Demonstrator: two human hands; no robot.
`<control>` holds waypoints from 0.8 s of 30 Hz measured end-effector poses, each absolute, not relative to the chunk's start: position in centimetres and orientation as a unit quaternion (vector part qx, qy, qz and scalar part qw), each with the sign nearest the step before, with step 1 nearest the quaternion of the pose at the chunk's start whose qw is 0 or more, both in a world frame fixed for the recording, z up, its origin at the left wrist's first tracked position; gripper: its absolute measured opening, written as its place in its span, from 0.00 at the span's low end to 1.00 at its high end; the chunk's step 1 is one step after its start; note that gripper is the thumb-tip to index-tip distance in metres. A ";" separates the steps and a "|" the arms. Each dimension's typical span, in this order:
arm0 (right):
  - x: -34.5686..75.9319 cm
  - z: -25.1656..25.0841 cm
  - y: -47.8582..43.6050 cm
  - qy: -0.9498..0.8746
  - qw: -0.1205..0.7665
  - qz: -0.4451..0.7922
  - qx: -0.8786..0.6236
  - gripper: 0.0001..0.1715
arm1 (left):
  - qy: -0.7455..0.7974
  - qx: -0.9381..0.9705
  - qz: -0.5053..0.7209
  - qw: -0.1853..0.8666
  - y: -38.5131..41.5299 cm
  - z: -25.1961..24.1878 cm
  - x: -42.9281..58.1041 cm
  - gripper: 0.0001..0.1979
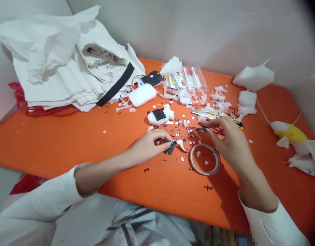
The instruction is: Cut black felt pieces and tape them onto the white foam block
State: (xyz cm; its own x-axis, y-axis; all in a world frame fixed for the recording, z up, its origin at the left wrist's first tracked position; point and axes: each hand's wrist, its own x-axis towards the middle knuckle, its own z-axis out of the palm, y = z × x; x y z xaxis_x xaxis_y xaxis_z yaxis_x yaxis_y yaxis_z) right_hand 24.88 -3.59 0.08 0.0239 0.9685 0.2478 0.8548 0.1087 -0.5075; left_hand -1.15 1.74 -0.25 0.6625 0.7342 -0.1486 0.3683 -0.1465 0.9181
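Observation:
My left hand (149,145) rests on the orange table (70,136), its fingertips pinched on a small black and white paper piece (178,142). My right hand (230,140) hovers just right of it, fingers closed around small dark scissors (204,127) whose tips point left. A clear tape ring (205,159) lies flat between and below the hands. Black and white paper scraps (184,128) are scattered all around them.
A tall stack of white paper with a black strip (70,61) fills the back left. A white foam block (142,94), a black-and-white figure (160,116), a clear plastic box of tubes (184,79), a utility knife (216,116) and a yellow-white paper bird (290,135) lie nearby.

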 end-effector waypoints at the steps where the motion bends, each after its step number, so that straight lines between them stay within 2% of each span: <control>1: 26.0 0.2 -3.6 -0.686 0.230 0.036 -0.690 0.08 | 0.376 0.737 0.170 0.535 1.7 -0.3 -1.2 0.09; 3: 28.0 0.3 -3.7 -0.692 0.123 -0.014 -0.711 0.10 | 0.379 0.736 0.164 0.537 1.7 -0.3 -1.3 0.09; 5: 29.1 0.1 -3.9 -0.693 0.068 -0.022 -0.717 0.10 | 0.385 0.745 0.158 0.522 1.7 -0.3 -1.4 0.10; 12: 28.5 -0.3 -3.5 -0.656 0.019 -0.045 -0.753 0.14 | 0.334 0.864 0.212 0.310 1.8 -0.7 -1.9 0.07; 14: 28.3 0.2 -3.5 -0.643 0.037 -0.045 -0.763 0.14 | 0.312 0.889 0.209 0.262 1.9 -0.8 -1.9 0.07; 17: 28.0 1.4 -3.7 -0.587 0.118 -0.047 -0.799 0.15 | 0.303 0.900 0.202 0.240 2.0 -0.7 -1.9 0.08; 21: 28.5 2.5 -4.2 -0.506 0.192 -0.009 -0.841 0.14 | 0.318 0.875 0.214 0.296 1.9 -0.5 -1.8 0.07; 24: 28.8 2.4 -4.1 -0.493 0.284 0.089 -0.818 0.14 | 0.364 0.829 0.205 0.373 1.9 -0.3 -1.8 0.07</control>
